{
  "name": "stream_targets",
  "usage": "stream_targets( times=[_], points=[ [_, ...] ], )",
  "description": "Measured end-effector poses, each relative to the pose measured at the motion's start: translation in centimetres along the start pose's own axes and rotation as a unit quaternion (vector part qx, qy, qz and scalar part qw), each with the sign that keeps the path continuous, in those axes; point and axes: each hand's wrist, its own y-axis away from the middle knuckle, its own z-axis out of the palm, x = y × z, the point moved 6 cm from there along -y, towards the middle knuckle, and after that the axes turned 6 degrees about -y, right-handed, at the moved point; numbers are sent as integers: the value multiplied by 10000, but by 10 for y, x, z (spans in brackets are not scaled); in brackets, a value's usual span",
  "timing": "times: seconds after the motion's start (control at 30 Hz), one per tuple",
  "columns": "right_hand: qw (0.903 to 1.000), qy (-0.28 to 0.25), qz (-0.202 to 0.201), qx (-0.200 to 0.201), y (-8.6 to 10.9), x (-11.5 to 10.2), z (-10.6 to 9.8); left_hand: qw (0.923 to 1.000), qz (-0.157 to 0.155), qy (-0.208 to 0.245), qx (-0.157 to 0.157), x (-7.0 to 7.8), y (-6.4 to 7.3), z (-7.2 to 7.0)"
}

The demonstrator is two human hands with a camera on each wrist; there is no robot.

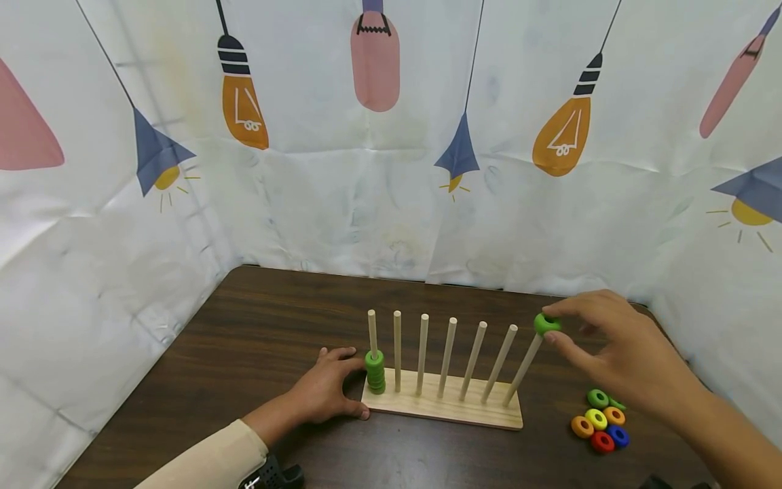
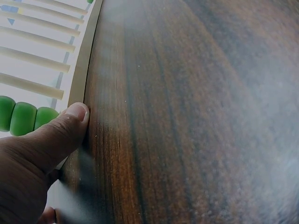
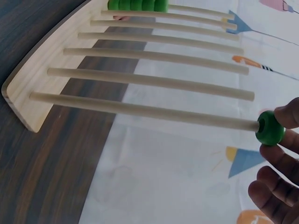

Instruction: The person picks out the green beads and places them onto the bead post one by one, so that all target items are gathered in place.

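A wooden peg stand (image 1: 436, 404) with a row of upright pegs stands on the table. Its left end is held by my left hand (image 1: 326, 388), the thumb (image 2: 70, 122) along the front edge and the other fingers toward the back. Several green rings (image 1: 375, 373) are stacked on the leftmost peg, beside that hand. At the far right, my right hand (image 1: 626, 343) pinches one green ring (image 3: 271, 128) between thumb and fingers. This ring sits at the very tip of the rightmost peg (image 3: 154, 112). The pegs between the two ends carry no rings.
Right of the stand, below my right forearm, lies a loose cluster of rings: green (image 1: 598, 399), yellow (image 1: 590, 424), orange (image 1: 613, 422), red (image 1: 602, 449) and blue (image 1: 619, 443). A printed white curtain (image 1: 391, 204) hangs behind the dark wooden table (image 1: 275, 312).
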Motion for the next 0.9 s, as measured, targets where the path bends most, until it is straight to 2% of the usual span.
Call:
stream_targets(
  times=[0.9],
  points=[
    [9995,-172,-8,-281,-19,-16,24,10000,-18,54,26,0,0,0]
  ],
)
